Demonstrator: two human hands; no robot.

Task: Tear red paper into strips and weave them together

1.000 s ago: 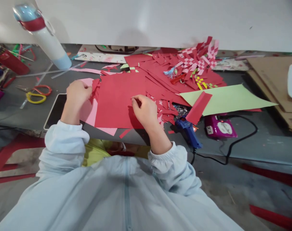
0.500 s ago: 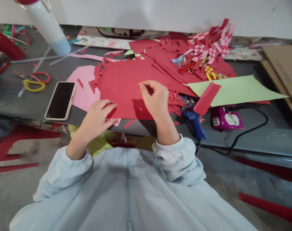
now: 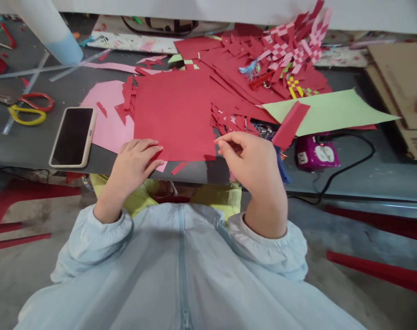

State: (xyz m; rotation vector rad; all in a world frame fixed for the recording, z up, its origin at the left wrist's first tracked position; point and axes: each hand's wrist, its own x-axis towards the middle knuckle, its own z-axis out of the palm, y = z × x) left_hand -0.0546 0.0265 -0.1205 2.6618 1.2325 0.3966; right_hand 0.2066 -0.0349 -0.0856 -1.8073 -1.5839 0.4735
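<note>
A large red paper sheet (image 3: 174, 114) lies at the near edge of the grey table (image 3: 30, 146), over a pink sheet (image 3: 105, 114). My left hand (image 3: 134, 162) rests flat on the sheet's near left corner, fingers stretched out. My right hand (image 3: 255, 165) is raised just off the sheet's near right corner. Its thumb and fingers are pinched together, and I cannot make out what is in the pinch. Loose red strips and scraps (image 3: 232, 121) are heaped right of the sheet.
A phone (image 3: 72, 136) lies face up left of the pink sheet, with scissors (image 3: 28, 107) further left. A white and blue bottle (image 3: 53, 32) stands at the back left. On the right lie pale green paper (image 3: 328, 112), woven strips (image 3: 291, 46), a purple device (image 3: 316, 153) with a cable, and cardboard (image 3: 397, 82).
My left hand came from the sheet's far left edge to its near left corner and flattened. My right hand drew back off the sheet to the near right, staying pinched.
</note>
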